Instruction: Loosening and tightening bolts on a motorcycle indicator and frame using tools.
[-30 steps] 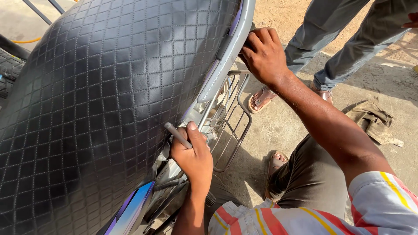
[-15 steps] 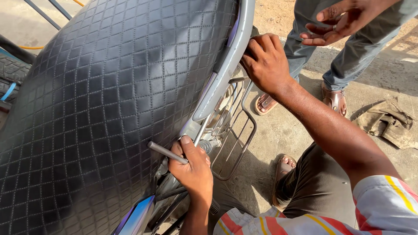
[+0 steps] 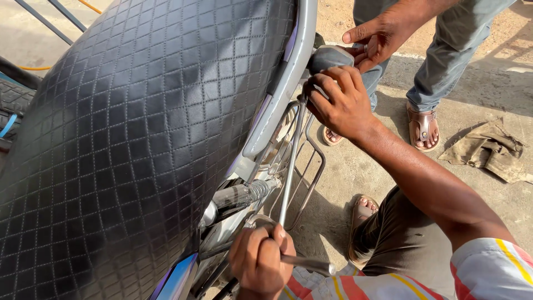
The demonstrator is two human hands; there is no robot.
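Note:
A motorcycle with a black quilted seat (image 3: 127, 139) fills the left of the view. My left hand (image 3: 261, 261) grips a metal tool handle (image 3: 305, 262) low at the bike's side, below the shock absorber (image 3: 244, 194). My right hand (image 3: 336, 100) is closed on the rear end of the bike, by the grey grab rail (image 3: 288, 72) and a dark rounded part (image 3: 327, 55). Another person's hand (image 3: 383, 30) touches that same dark part from above.
A metal side guard frame (image 3: 294, 172) hangs below the rail. The other person stands at the top right in grey trousers and brown sandals (image 3: 422, 125). A dirty rag (image 3: 488, 150) lies on the concrete at right. My own sandalled foot (image 3: 363, 208) is below.
My left hand dropped lower and the tool now points right. The other person's hand came down onto the dark part at the rear. The view shifted, showing the shock absorber.

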